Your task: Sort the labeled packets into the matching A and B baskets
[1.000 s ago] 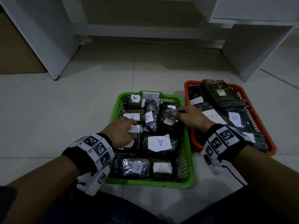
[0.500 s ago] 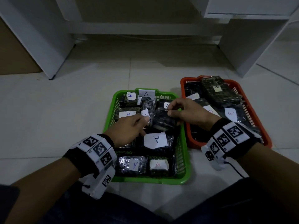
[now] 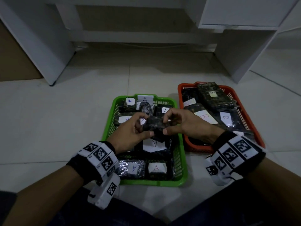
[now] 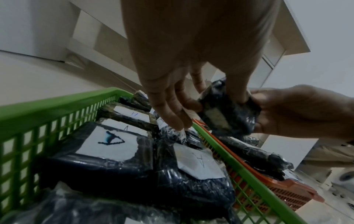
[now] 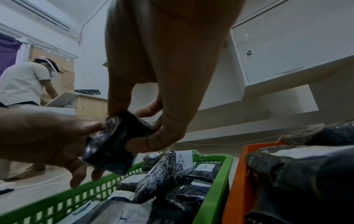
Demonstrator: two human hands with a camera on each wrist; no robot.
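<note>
Both hands hold one dark plastic-wrapped packet (image 3: 156, 126) above the green basket (image 3: 112, 121). My left hand (image 3: 135, 129) grips its left end with thumb and fingers; my right hand (image 3: 177, 123) pinches its right end. In the left wrist view the packet (image 4: 228, 115) shows a pale label on its underside; its letter is unreadable. The right wrist view has the packet (image 5: 114, 142) between both hands. The green basket holds several dark packets with white A labels (image 3: 154, 143). The orange basket (image 3: 254, 128) to its right holds several packets with B labels (image 3: 225, 118).
Both baskets sit on a pale tiled floor (image 3: 65, 119). White cabinet legs and panels (image 3: 40, 46) stand behind them, with a white cabinet (image 3: 244, 12) at the upper right. In the right wrist view another person in a white shirt (image 5: 23, 81) bends over at the far left.
My right hand lifted a dark packet out of the green basket toward me. My left hand rose from the packets below and took hold of its other end.
</note>
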